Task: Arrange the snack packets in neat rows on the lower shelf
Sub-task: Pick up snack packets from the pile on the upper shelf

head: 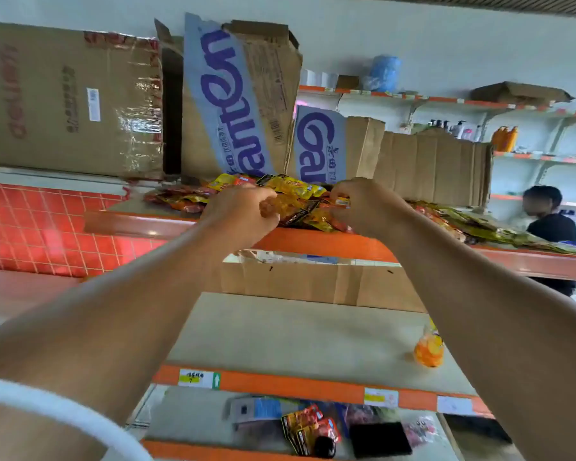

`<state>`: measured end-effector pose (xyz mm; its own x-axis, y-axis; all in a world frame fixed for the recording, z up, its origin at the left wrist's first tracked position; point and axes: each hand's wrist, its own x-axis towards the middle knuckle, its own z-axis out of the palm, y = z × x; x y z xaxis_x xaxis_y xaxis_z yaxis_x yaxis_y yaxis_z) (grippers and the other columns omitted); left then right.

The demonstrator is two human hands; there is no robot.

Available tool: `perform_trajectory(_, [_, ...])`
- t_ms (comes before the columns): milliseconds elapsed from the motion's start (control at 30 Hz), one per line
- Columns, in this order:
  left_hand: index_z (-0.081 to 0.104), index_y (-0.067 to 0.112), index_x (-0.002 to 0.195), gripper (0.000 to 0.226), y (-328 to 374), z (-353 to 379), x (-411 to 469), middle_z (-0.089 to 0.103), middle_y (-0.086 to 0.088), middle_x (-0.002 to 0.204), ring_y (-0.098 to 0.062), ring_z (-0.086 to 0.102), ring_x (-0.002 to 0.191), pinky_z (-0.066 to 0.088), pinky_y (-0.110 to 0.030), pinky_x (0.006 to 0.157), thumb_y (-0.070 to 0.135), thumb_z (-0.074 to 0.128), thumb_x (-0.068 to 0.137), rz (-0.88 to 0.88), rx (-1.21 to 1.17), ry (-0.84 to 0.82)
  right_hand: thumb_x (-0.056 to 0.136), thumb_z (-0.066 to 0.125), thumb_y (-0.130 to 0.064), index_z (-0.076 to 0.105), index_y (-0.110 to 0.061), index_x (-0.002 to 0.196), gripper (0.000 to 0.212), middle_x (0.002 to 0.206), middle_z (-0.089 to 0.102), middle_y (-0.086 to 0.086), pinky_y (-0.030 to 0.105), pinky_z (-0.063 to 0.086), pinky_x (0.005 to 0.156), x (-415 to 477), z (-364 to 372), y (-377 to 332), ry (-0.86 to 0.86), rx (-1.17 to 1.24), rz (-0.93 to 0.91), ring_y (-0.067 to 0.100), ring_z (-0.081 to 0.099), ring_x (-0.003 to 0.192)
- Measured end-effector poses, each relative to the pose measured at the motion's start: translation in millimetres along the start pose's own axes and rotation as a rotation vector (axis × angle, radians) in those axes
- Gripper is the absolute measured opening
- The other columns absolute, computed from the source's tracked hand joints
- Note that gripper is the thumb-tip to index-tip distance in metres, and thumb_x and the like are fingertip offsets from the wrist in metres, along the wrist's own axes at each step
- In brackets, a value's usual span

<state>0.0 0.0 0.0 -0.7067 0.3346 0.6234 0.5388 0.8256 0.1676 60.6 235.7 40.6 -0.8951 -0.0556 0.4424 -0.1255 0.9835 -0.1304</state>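
Observation:
A heap of yellow, orange and red snack packets [300,201] lies on the upper shelf [313,242] with the orange front edge. Both my arms reach up to it. My left hand [243,214] has its fingers curled into the left side of the heap and grips packets. My right hand [359,207] pinches packets at the heap's right side. More packets [180,199] trail to the left and a long spread [479,227] runs right along the same shelf. The shelf below [296,341] holds one orange packet [429,349] near its right end.
Cardboard boxes [240,101] stand behind the heap, flattened cardboard [313,281] leans at the back of the shelf below. The lowest shelf [213,427] holds mixed packets and a black item. A person [549,221] stands at the right. Red tiled wall at left.

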Motion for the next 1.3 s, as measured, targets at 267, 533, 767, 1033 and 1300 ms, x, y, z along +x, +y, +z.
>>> perform_trajectory(267, [0.072,0.040,0.124,0.057,-36,21,56,0.069,0.003,0.120,-0.024,0.063,0.111,0.055,-0.041,0.089,0.066,0.044,0.081,0.121,0.003,-0.078,0.094,0.062,-0.043,0.059,-0.024,0.132,0.043,0.132,0.059,0.009,0.035,0.051,0.083,94,38,-28,-0.043,-0.075,0.065,0.028,0.057,0.108])
perform_trajectory(533, [0.073,0.037,0.113,0.027,-37,25,102,0.071,0.010,0.107,-0.015,0.065,0.099,0.056,-0.038,0.085,0.050,0.064,0.092,0.138,-0.087,-0.232,0.098,0.059,-0.046,0.051,-0.012,0.142,0.056,0.146,0.048,0.016,0.035,0.041,0.095,151,39,-22,-0.293,-0.161,0.120,0.033,0.050,0.127])
perform_trajectory(767, [0.058,0.047,0.137,0.053,-30,33,143,0.064,0.006,0.132,-0.020,0.061,0.116,0.054,-0.038,0.094,0.043,0.073,0.086,0.053,-0.057,-0.288,0.080,0.078,-0.051,0.060,-0.015,0.133,0.068,0.134,0.058,0.007,0.036,0.045,0.092,177,32,-6,-0.340,-0.118,0.027,0.028,0.055,0.118])
perform_trajectory(1033, [0.053,0.037,0.144,0.080,-32,49,174,0.063,0.003,0.131,-0.024,0.060,0.118,0.053,-0.041,0.094,0.053,0.085,0.073,0.164,0.052,-0.265,0.077,0.082,-0.048,0.062,-0.022,0.118,0.052,0.101,0.059,-0.005,0.028,0.037,0.067,194,37,8,-0.266,0.168,0.061,0.012,0.055,0.087])
perform_trajectory(1300, [0.059,0.043,0.136,0.063,-48,46,172,0.067,0.012,0.116,-0.013,0.061,0.102,0.053,-0.036,0.086,0.054,0.078,0.077,0.202,-0.038,-0.259,0.053,0.087,-0.062,0.059,-0.045,0.124,0.079,0.127,0.062,-0.010,0.043,0.048,0.102,195,44,29,-0.317,0.434,0.085,0.018,0.060,0.117])
